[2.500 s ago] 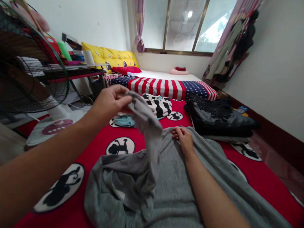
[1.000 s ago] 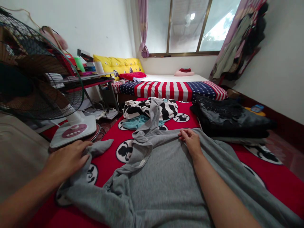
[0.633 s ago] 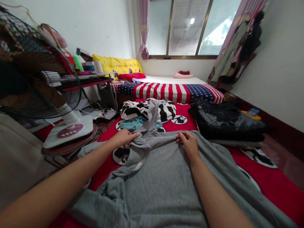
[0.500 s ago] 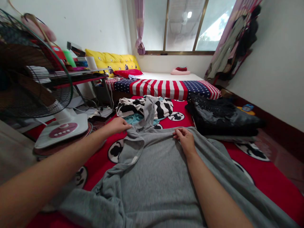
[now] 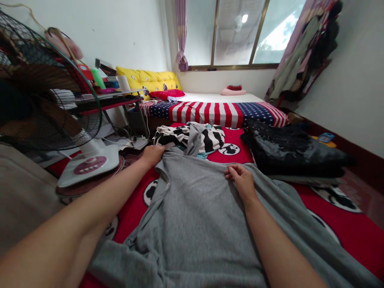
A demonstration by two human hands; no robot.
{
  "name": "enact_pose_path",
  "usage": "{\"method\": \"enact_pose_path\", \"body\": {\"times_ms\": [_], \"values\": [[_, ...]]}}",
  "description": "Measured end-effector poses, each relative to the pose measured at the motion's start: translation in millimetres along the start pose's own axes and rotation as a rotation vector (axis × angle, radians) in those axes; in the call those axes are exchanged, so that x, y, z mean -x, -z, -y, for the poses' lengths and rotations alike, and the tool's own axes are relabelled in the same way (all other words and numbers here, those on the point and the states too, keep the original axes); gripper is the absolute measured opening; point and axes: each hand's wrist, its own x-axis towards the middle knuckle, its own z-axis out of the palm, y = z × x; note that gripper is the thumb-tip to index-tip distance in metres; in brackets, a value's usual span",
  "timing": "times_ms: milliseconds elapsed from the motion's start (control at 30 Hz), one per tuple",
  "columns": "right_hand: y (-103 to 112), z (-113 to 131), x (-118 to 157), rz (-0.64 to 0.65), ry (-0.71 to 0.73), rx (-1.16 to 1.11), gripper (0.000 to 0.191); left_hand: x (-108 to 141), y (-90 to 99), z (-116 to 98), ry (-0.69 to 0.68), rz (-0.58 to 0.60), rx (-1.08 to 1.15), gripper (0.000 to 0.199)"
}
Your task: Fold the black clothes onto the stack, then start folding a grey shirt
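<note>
A grey long-sleeved top [image 5: 201, 216] lies spread over the red blanket [image 5: 303, 200], which has black-and-white round prints. At its far left corner, the fingers of my left hand [image 5: 153, 154] are closed on the cloth. My right hand [image 5: 242, 180] pinches the far edge further right, thumb and fingers together. One part of the top bunches at the lower left, while grey cloth trails off to the lower right. A narrow grey piece runs from the far edge up onto a black-and-white striped garment [image 5: 210, 138].
Right of the top is a stack of dark folded clothes [image 5: 294, 154]. An electric fan [image 5: 90, 164] stands at the left, near a cluttered desk [image 5: 111, 96]. Behind lies a bed with a stars-and-stripes cover [image 5: 207, 113]. Clothes [image 5: 300, 68] hang by the right wall.
My left hand has drawn the far left corner outward and away, so the folded-over edge there lies flatter. My right hand keeps its hold. The view has shifted slightly left.
</note>
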Motion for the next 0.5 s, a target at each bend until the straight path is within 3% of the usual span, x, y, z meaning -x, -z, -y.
{"method": "enact_pose_path", "body": {"times_ms": [100, 233, 300, 400, 433, 500], "values": [[-0.2, -0.1, -0.3, 0.006, -0.001, 0.008, 0.033, 17.8, -9.3, 7.4, 0.028, -0.044, -0.008, 0.032], [-0.9, -0.5, -0.3, -0.001, -0.010, 0.020, 0.033, 61.1, 4.0, 11.7, -0.044, -0.114, 0.024, 0.033], [-0.9, -0.9, -0.2, -0.005, -0.012, 0.026, 0.033, 93.7, 15.0, 7.1, -0.254, -0.088, 0.066, 0.029], [-0.5, -1.8, -0.2, -0.006, -0.008, 0.034, 0.032, 144.6, 31.7, -3.5, -0.750, 0.070, 0.151, 0.030], [-0.2, -2.0, -0.2, -0.005, -0.005, 0.037, 0.032, 159.2, 36.9, -5.9, -0.822, 0.133, 0.161, 0.031], [0.2, -2.3, -0.2, -0.001, 0.001, 0.040, 0.032, 181.7, 45.8, -5.8, -0.802, 0.266, 0.134, 0.030]]}}
